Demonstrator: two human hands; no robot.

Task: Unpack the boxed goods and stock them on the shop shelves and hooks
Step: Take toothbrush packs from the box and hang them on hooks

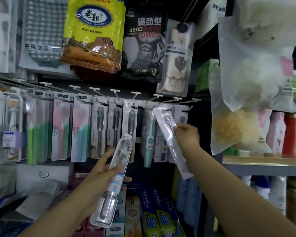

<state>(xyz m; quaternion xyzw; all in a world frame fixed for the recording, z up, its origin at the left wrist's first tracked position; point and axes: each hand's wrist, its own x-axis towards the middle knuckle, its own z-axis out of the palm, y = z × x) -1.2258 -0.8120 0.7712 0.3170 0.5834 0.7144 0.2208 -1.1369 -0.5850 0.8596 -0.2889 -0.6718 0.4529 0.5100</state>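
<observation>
Fingers of right hand (pixel 186 136) pinch pink toothbrush pack (pixel 171 139), tilted, its top hole at hook (pixel 169 109), 12 o'clock of hand. Left hand (pixel 108 170) grips clear toothbrush case (pixel 115 178), 8 o'clock of pack. Hanging toothbrushes (pixel 99 129) behind.
</observation>
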